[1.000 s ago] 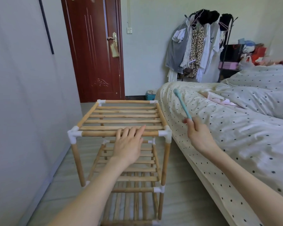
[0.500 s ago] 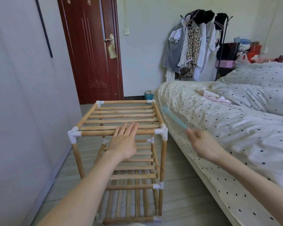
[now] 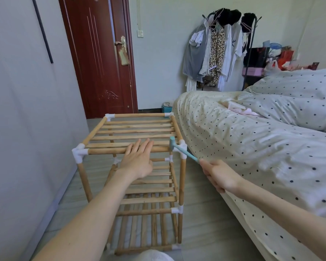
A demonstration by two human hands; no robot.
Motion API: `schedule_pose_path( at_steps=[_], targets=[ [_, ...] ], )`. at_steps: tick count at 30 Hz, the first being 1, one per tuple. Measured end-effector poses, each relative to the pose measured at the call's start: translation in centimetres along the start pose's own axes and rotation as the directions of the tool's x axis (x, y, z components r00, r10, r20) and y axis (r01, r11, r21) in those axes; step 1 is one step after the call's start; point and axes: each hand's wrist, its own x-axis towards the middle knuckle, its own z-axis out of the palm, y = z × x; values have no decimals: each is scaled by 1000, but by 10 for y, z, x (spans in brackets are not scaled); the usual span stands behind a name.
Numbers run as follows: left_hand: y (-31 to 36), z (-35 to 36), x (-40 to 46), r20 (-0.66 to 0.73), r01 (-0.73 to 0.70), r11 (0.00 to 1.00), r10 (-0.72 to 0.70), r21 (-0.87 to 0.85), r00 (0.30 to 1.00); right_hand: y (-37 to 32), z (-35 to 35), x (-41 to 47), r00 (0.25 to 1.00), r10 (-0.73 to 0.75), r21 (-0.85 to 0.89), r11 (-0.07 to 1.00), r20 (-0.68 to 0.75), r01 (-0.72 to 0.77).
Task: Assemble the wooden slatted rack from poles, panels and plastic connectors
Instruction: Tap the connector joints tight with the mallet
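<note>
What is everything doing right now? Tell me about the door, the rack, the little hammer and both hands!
Door: closed.
Wooden rack: upright on the floor, three slatted shelves in place.
Blue mallet: head down at the near right top corner connector.
Left hand: fingers straight, resting flat on the top shelf's front pole.
Right hand: gripping the mallet's handle.
Clothes: hanging on the coat stand.
</note>
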Motion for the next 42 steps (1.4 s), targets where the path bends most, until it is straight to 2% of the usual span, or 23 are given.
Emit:
schedule_pose_path(
  at_steps=[2, 4, 5, 6, 8, 9, 11, 13, 14, 18, 22, 24, 26, 28, 30, 31, 32, 34, 35, 37, 39, 40, 42],
  targets=[
    [0, 0, 2, -1, 6, 1000, -6, -6, 1000, -6, -6, 6, 992, -81, 40, 996, -100, 85],
    [0, -1, 1, 4, 3, 1000, -3, -19, 1000, -23, -15, 3, 938, -155, 370, 889, -312, 270],
    [0, -1, 0, 7, -2, 1000, 3, -24, 1000, -24, -15, 2, 928, -167, 429, 850, -332, 307],
    [0, -1, -1, 7, -8, 1000, 8, -25, 1000, -19, -11, 1, 945, -156, 405, 874, -287, 268],
    [0, -2, -2, -1, -10, 1000, 10, -25, 1000, -5, 0, -1, 997, -13, 52, 998, -72, 17],
    [0, -1, -2, -5, -7, 1000, 7, -25, 1000, 0, -2, -1, 999, 32, -59, 998, -32, -34],
    [0, 0, -1, -21, -3, 1000, 3, -25, 1000, -6, -15, 3, 990, -73, 36, 996, -120, 78],
    [0, 1, -1, -26, -8, 999, 8, -33, 1000, -18, -22, 0, 918, -204, 298, 903, -342, 311],
    [0, 0, -1, -25, -8, 999, 7, -35, 1000, -15, -20, 0, 900, -222, 321, 880, -374, 350],
    [-2, 0, -2, -8, -10, 999, 10, -45, 1000, 1, -1, -1, 991, 77, -25, 996, -109, -81],
    [-4, 0, 0, 1, -14, 998, 15, -54, 1000, -16, -9, -1, 917, -189, 258, 922, -351, 289],
    [-4, 0, 0, 7, -15, 998, 16, -53, 1000, -11, 3, -7, 955, -182, 48, 979, -233, 198],
    [-3, 1, 0, 6, -6, 999, 7, -54, 1000, 0, 11, -7, 996, 33, -224, 973, -87, -52],
    [-4, 1, 1, -6, -3, 999, 2, -44, 1000, -3, 1, 2, 988, -42, -121, 992, -147, 24],
    [-4, 1, 0, 6, -12, 999, 12, -52, 1000, -17, -6, 0, 915, -205, 101, 962, -347, 254],
    [-4, 0, 0, 10, -14, 999, 14, -51, 1000, -17, -6, -1, 886, -256, 109, 941, -386, 319],
    [-4, 0, 0, 13, -12, 999, 13, -50, 1000, -14, -2, -2, 899, -250, 75, 953, -360, 295],
    [-4, -1, -1, 19, -8, 999, 9, -52, 1000, -2, 10, -4, 984, -46, -224, 975, -170, 7],
    [-4, -1, -1, 19, -7, 999, 8, -52, 1000, 0, 9, -2, 988, 2, -285, 957, -156, -47],
    [-3, 1, 0, 13, 1, 999, 0, -53, 1000, -10, -2, 7, 960, -111, -230, 972, -257, 50],
    [-3, 1, -1, 19, 1, 999, 0, -54, 1000, -22, -9, 4, 828, -313, -89, 947, -466, 308],
    [-3, 0, -1, 20, 0, 999, 1, -53, 1000, -22, -9, 2, 817, -340, -84, 936, -465, 341],
    [-3, -1, 0, 20, -1, 999, 2, -55, 1000, -10, 6, -2, 955, -182, -242, 962, -233, 125]
  ],
)
